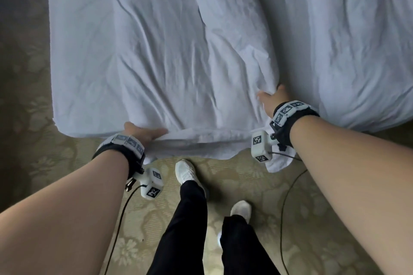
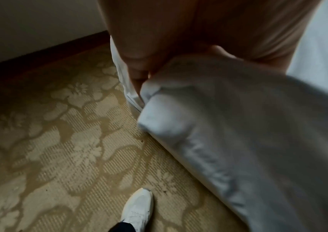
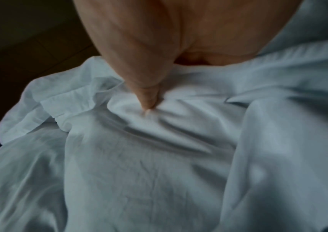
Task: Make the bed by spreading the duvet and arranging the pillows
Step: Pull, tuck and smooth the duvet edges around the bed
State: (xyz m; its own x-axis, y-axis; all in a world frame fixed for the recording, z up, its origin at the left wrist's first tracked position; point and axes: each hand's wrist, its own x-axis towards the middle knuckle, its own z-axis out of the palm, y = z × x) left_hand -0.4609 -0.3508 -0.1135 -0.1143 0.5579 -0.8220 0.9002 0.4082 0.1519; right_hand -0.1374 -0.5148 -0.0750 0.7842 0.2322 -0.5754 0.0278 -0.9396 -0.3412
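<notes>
A crumpled white duvet (image 1: 185, 56) lies over the foot of the bed, folded and bunched toward the middle. My left hand (image 1: 143, 133) grips its near edge at the foot of the bed; in the left wrist view the fingers (image 2: 139, 75) curl round the duvet's rolled hem (image 2: 179, 122). My right hand (image 1: 273, 96) holds a fold of the duvet further right, thumb on top; the right wrist view shows the thumb (image 3: 147, 97) pinching the white cloth (image 3: 159, 157). No pillows are in view.
The white bed sheet (image 1: 78, 51) shows bare on the bed's left side. Another bulk of white bedding (image 1: 357, 51) covers the right side. My white shoes (image 1: 185, 172) stand on the patterned beige carpet (image 1: 257, 185) at the bed's foot. Wrist cables trail over the floor.
</notes>
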